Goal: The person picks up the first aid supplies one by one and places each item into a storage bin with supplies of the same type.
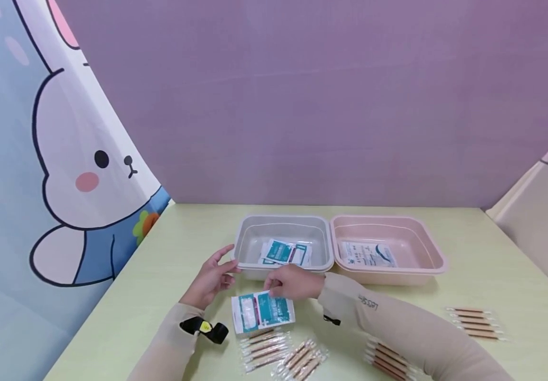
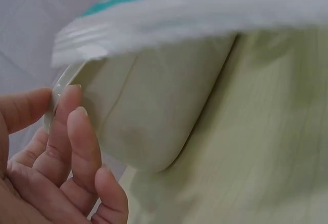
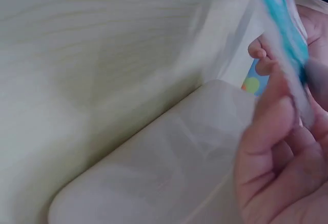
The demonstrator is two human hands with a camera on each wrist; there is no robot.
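My right hand (image 1: 295,283) pinches the top edge of a white and teal sachet (image 1: 263,313), held in front of the grey plastic basin (image 1: 250,233). In the right wrist view the sachet (image 3: 287,24) is seen edge-on between thumb and fingers. At the basin's front left corner, my left hand (image 1: 210,280) holds the rim between thumb and fingers. The left wrist view shows the basin's rim (image 2: 61,83) at those fingertips, with the sachet (image 2: 169,19) hanging across the top. More teal and white sachets (image 1: 285,253) lie inside the grey basin.
A pink basin (image 1: 419,246) stands against the grey one's right side, with a white and blue packet (image 1: 368,254) inside. Packs of brown-stemmed cotton swabs lie in front: the left pack (image 1: 265,350), the middle pack (image 1: 301,361), one beside my right sleeve (image 1: 388,360), and the far-right pack (image 1: 476,323).
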